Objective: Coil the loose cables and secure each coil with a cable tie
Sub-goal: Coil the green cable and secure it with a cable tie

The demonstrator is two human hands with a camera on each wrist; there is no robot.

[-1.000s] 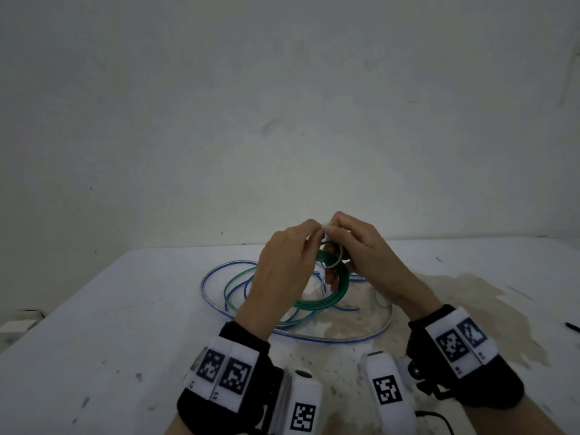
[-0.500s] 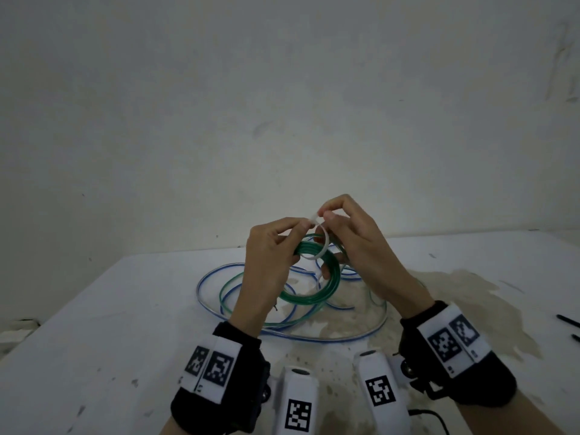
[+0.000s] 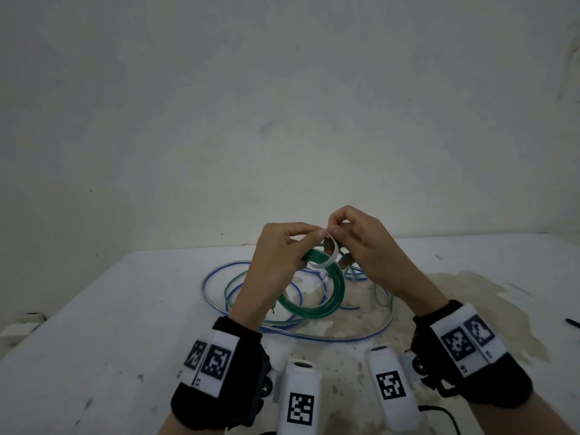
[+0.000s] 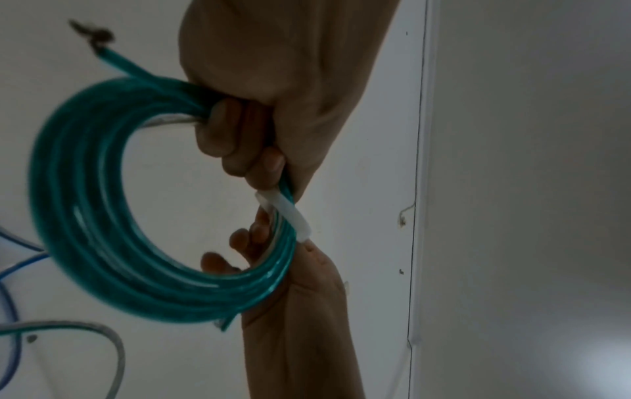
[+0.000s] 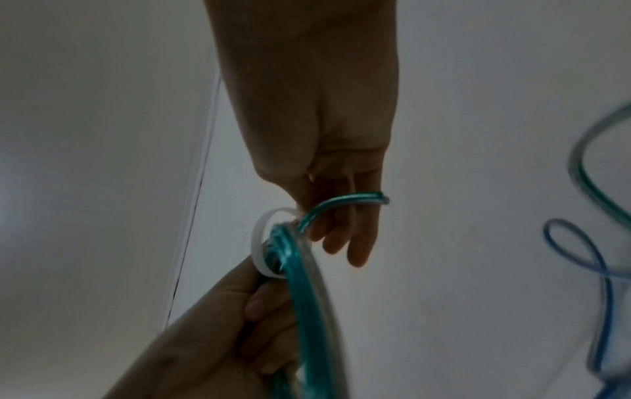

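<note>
Two hands held above a white table, looping a white cable tie around a green cable coil.

A pale wall fills the upper half of the head view; a stained white table [image 3: 94, 324] spans the lower half. At centre frame, loose blue cable [image 3: 314, 335] and a strand of green lie in wide loops on the table. Above them hangs the green cable coil [image 3: 326, 304], raised off the surface. The left hand [image 3: 276, 262], centre-left, has its fingers curled round the coil's top while thumb and forefinger pinch one end of the cable tie [image 3: 329, 259]. The right hand [image 3: 367, 246], centre-right, pinches the tie's other end with thumb and forefinger, its other fingers loosely extended behind the coil. The tie forms a loose ring around the coil's strands.
</note>
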